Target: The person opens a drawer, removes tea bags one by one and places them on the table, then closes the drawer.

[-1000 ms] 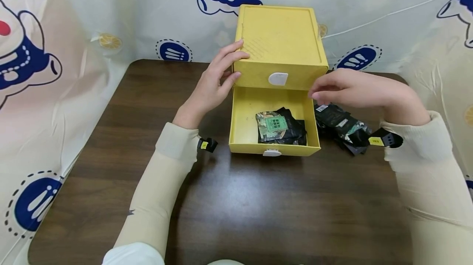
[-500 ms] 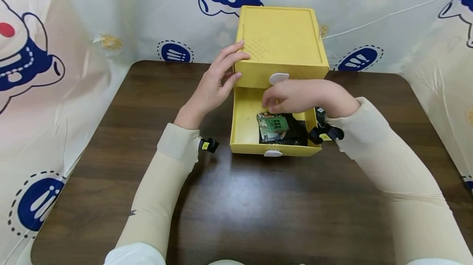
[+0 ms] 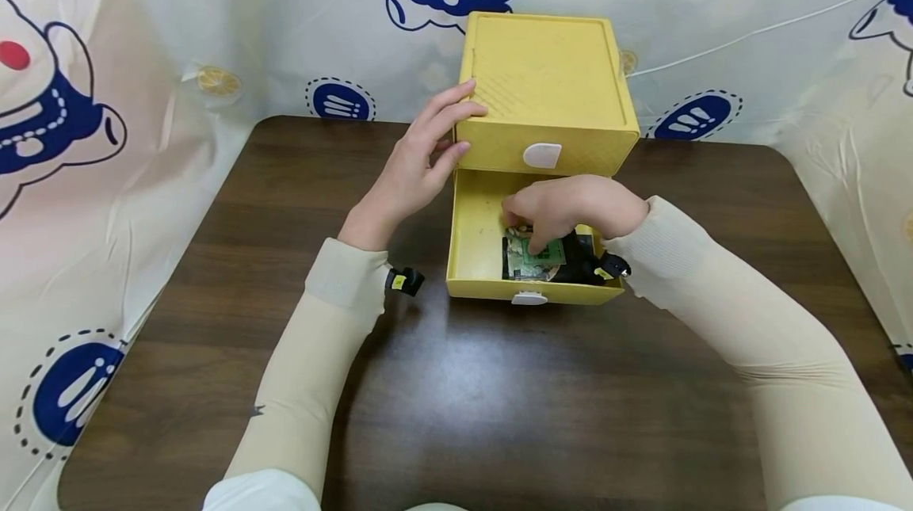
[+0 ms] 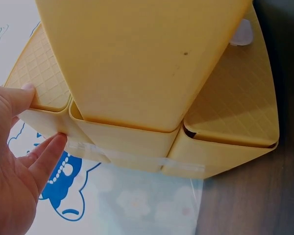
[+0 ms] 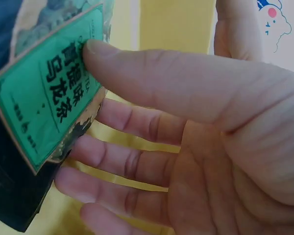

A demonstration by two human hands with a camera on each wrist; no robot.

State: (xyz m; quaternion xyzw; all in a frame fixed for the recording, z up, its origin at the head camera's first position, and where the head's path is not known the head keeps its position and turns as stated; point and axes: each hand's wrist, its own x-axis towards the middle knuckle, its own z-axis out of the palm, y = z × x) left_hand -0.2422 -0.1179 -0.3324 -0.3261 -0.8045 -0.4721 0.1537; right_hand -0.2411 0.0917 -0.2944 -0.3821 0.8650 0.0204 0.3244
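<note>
A yellow drawer cabinet (image 3: 549, 71) stands at the back of the table, its middle drawer (image 3: 479, 287) pulled out. My left hand (image 3: 421, 161) rests on the cabinet's upper left corner, thumb on the front and fairly straight fingers along the top and side. Inside the open drawer, my right hand (image 3: 567, 206) pinches a tea packet (image 5: 44, 93) with a green label; the thumb lies on the label and the fingers reach the packet's edge and underside. Black packets (image 3: 579, 264) lie beside and beneath it, partly covered by the hand.
In the left wrist view, the lower drawer (image 4: 235, 103) with its white tab (image 4: 241, 33) is closed under the pulled-out one. A printed curtain (image 3: 307, 20) hangs behind the dark wooden table (image 3: 428, 416).
My right hand has moved left from the drawer's right side, then down onto the green-labelled tea packet. The packets right of the cabinet are now hidden behind the arm. My left hand stays put.
</note>
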